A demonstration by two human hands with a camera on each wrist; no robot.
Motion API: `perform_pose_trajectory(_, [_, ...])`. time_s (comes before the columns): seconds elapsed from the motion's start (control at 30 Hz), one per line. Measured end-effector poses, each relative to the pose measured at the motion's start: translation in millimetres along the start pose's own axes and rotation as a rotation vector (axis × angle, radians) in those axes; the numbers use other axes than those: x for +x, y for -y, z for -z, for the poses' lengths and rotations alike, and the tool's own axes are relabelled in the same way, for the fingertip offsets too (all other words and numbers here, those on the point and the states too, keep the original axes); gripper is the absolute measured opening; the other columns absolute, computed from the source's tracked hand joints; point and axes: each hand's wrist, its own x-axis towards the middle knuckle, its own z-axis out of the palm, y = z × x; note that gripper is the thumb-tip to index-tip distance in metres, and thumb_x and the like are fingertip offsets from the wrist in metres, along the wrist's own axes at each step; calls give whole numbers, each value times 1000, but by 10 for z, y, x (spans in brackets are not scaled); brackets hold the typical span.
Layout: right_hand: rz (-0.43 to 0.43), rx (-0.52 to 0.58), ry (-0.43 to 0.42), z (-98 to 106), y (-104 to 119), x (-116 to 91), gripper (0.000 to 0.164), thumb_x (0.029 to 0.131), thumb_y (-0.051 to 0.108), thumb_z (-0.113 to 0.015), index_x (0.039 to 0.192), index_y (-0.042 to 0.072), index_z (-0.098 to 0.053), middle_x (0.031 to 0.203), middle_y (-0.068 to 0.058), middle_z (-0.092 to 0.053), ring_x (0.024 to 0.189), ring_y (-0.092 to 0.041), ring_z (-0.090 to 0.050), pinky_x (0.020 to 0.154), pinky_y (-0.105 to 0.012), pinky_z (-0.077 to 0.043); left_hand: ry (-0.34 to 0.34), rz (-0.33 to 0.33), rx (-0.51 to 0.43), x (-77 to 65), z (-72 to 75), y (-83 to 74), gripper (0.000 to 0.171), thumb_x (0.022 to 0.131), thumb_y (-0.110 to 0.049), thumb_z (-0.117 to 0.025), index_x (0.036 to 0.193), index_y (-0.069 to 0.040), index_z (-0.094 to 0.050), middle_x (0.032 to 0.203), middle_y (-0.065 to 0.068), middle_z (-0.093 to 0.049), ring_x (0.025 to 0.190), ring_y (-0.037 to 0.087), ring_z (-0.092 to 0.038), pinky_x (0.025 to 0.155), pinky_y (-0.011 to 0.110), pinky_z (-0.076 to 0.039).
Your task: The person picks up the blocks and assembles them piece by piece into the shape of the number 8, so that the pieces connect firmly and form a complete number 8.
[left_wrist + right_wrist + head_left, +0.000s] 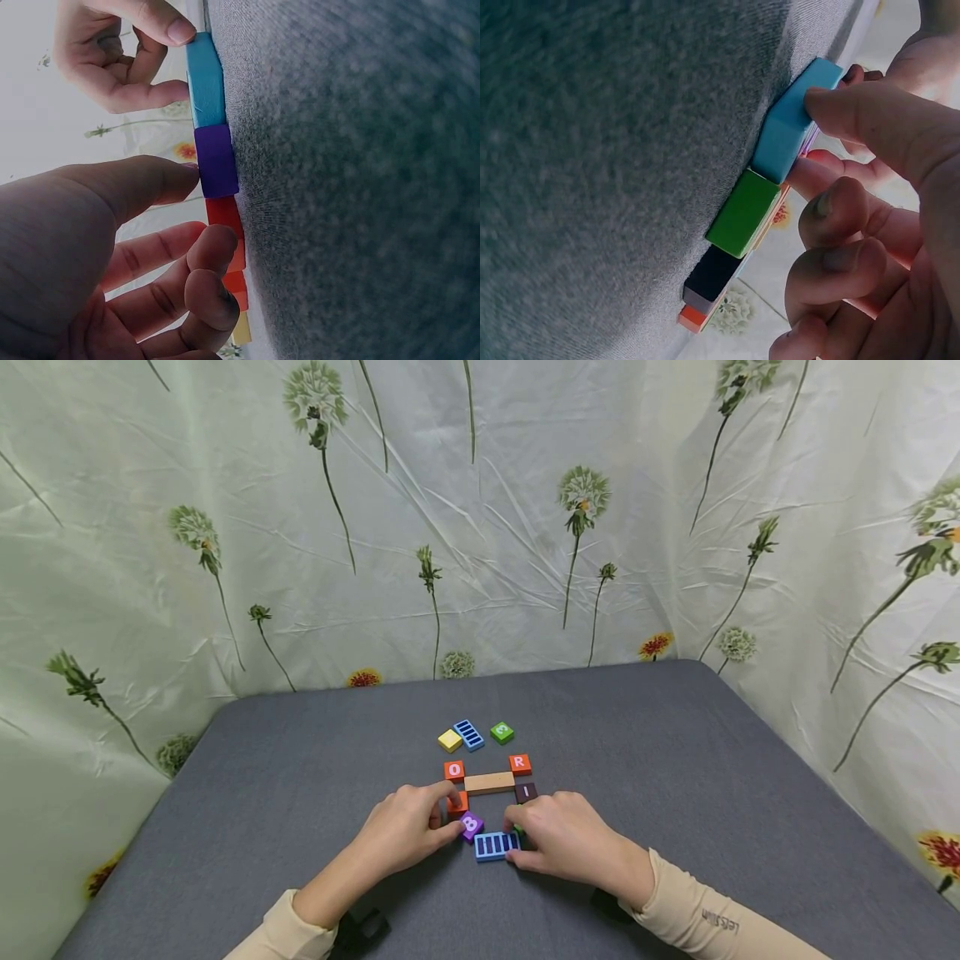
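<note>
Held crosswise: blue slotted block (495, 846) at the near end of the layout

The long axis of the blue slotted block is laid left to right, slotted face up. Its right end is pinched between thumb and index finger of the right hand (566, 839). Beside its left end, the purple block (472, 827), turned askew, is touched by the thumb of the left hand (405, 827), whose thumb and index finger are kept apart; whether the orange block (459, 808) is pressed cannot be told.

The table (300, 760) is covered in grey cloth and backed by a flower-printed curtain (495, 568). Farther off, a wooden plank (490, 783) is flanked by blocks. From the head view, a green block (744, 214) is mostly hidden by the right hand.
</note>
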Motion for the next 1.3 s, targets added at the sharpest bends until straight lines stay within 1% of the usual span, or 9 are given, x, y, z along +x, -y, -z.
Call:
perform_pose_trajectory(0.13, [-1,4,3,0,-1,-3,24,90,38,-87,103,19,-77,62,14,-48,52,0,-35,49,-22,-28,2,1,2,11,-5,6,28,92,-35,-86,111,-19,-73,67,-9,-56,57,8,-49,51,26,-35])
perform_pose_trajectory(0.4, [11,1,-18,-20,2,1,24,89,38,-87,102,20,-77,62,15,-49,52,1,-35,49,-22,-28,3,-1,1,17,-11,27,28,93,-35,-85,112,-19,-73,67,-9,-56,56,8,-49,51,27,-35])
perform_pose_trajectory(0.7, [-12,25,-2,-14,-3,-6,24,90,37,-87,104,19,-77,62,15,-47,52,1,-35,48,-22,-28,0,-3,8,15,-8,27,29,93,-36,-85,113,-19,-73,67,-10,-56,56,8,-49,50,26,-35])
perform_pose_trajectory(0.83, [-20,27,-4,-24,-9,-9,24,89,37,-87,103,20,-77,62,15,-46,52,1,-35,49,-22,-28,-17,-22,8,3,-10,21,27,92,-34,-85,110,-19,-73,66,-11,-56,56,6,-49,50,26,-35])
perform_pose_trajectory(1.0, [-6,27,-22,-31,-20,-19,25,90,38,-87,104,20,-76,61,16,-46,53,2,-35,49,-21,-27,-42,-41,4,-10,-17,16,23,92,-33,-86,106,-20,-72,64,-12,-55,55,5,-48,50,26,-35])
perform_pose_trajectory(1.1, [-6,61,-40,-10,-47,-38,27,90,41,-86,104,21,-75,62,17,-47,54,4,-37,49,-21,-29,-39,-37,1,-8,-17,14,23,92,-33,-86,106,-20,-72,64,-12,-55,55,5,-48,50,26,-35])
perform_pose_trajectory(1.2, [-30,103,-67,29,-93,-65,29,91,43,-86,106,21,-75,63,18,-50,55,6,-40,50,-20,-32,-33,-34,-2,-4,-13,12,24,92,-34,-86,106,-20,-73,64,-11,-55,55,5,-48,50,26,-34])
perform_pose_trajectory(1.3, [-70,121,-89,58,-149,-80,28,92,42,-85,107,21,-75,63,18,-51,56,6,-40,51,-21,-34,-35,-40,1,-2,-13,13,23,92,-33,-86,106,-20,-73,65,-11,-55,55,5,-48,50,26,-34])
